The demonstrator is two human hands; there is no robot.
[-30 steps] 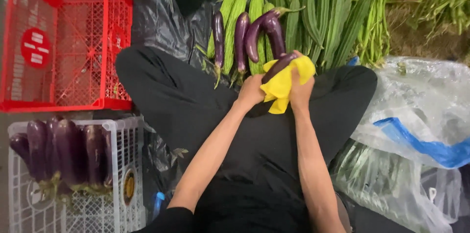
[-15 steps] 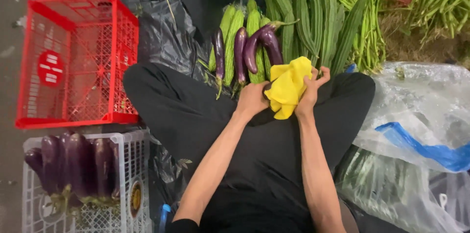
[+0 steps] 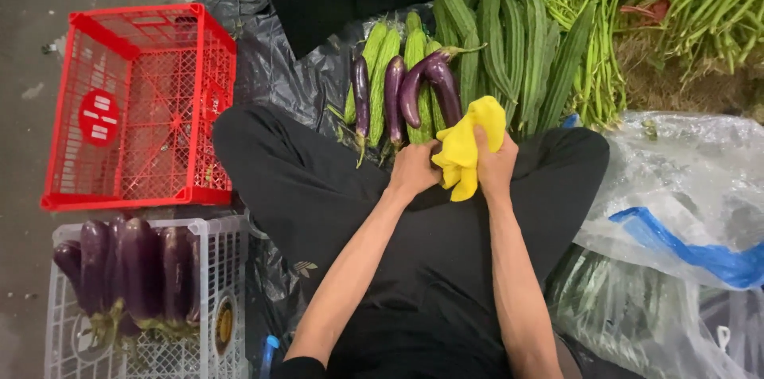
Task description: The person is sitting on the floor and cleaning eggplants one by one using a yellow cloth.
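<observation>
Centrally, both hands clenched on yellow cloth [image 3: 465, 148]: left hand [image 3: 414, 170] at its lower edge, right hand [image 3: 495, 162] gripping its bulk. Likely hazard: loose folds brushing purple eggplants [image 3: 414, 88] directly above, nudging them off the gourds [image 3: 477, 44].

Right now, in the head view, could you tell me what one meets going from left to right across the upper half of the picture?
Red crate → loose purple eggplants → yellow cloth held in both hands → long green gourds → green long beans.
</observation>
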